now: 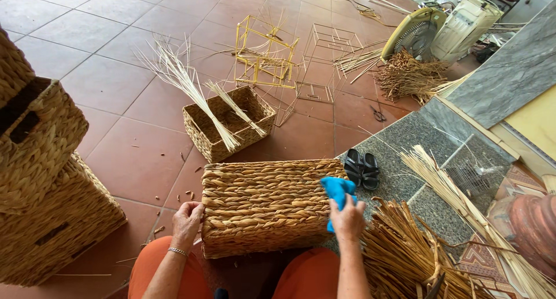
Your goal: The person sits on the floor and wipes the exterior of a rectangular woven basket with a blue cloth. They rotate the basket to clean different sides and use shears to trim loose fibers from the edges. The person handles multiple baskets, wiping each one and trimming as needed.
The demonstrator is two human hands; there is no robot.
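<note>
Here the basket [263, 209] lies on its side across the person's knees, its long axis running left to right between the two hands. The left hand [186, 221] sits at the basket's left end, fingers curled over the edge and pressed against the weave, bracing it. The right hand [348, 219] is at the right end, its grip closed around a blue cloth [337, 192] that rests against the basket's upper right corner. Both hands touch the basket; the right one is nearer the top rim, the left one lower on the side.

Beyond it on the tiled floor [116, 79] stands a smaller basket [229, 122], open side up, with pale reeds [179, 79] sticking out of it. Farther back are a yellow wire frame [263, 53] and a bare wire frame [324, 61]. At the left edge, two big baskets [43, 177] are stacked. Right of the hands lies a heap of straw [405, 252], just beside the basket, and a pair of black sandals [362, 168] rests on a speckled stone slab [405, 137]. A fan [414, 32] lies far back, near a pile of dry fibre [405, 76].

No packages, labels or signs show anywhere — only woven goods, wire and loose stalks.
</note>
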